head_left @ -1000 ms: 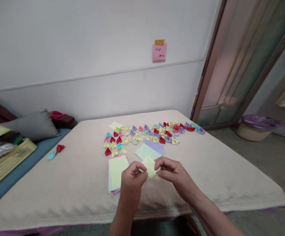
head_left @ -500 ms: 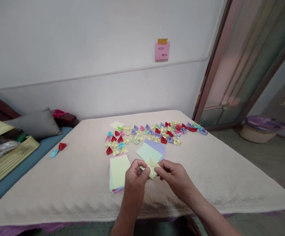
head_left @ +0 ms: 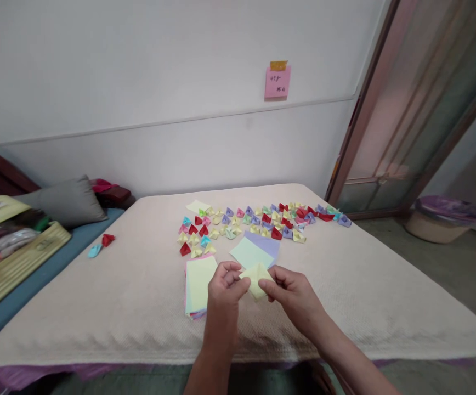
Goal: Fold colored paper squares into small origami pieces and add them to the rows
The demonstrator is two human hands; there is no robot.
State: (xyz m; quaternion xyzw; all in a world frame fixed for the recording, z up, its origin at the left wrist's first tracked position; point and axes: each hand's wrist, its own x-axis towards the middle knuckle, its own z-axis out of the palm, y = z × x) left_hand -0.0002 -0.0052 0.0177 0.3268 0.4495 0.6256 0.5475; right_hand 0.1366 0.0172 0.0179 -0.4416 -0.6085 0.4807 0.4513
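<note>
A pale yellow piece of folded paper (head_left: 256, 277) is held up between both hands, over the near part of the covered table. My left hand (head_left: 226, 285) pinches its left side, thumb on the near face. My right hand (head_left: 289, 288) grips the right side the same way. Left of my left hand lies a stack of coloured paper sheets (head_left: 200, 280), yellow on top. Just beyond my hands are a light green sheet (head_left: 249, 252) and a purple sheet (head_left: 271, 247), overlapping. Parts of the fingers behind the paper are hidden.
Many small folded paper pieces (head_left: 276, 233) in several colours spread across the table's (head_left: 147, 307) far half. A red and a blue piece (head_left: 94, 250) lie apart at left. An open box (head_left: 20, 263) and a grey cushion (head_left: 71, 206) are farther left. A bin (head_left: 443, 219) stands right.
The folded paper now shows a flatter, wider diamond-like face than before, when a raised centre fold was visible. Both hands keep hold of it; the whole view has shifted slightly.
</note>
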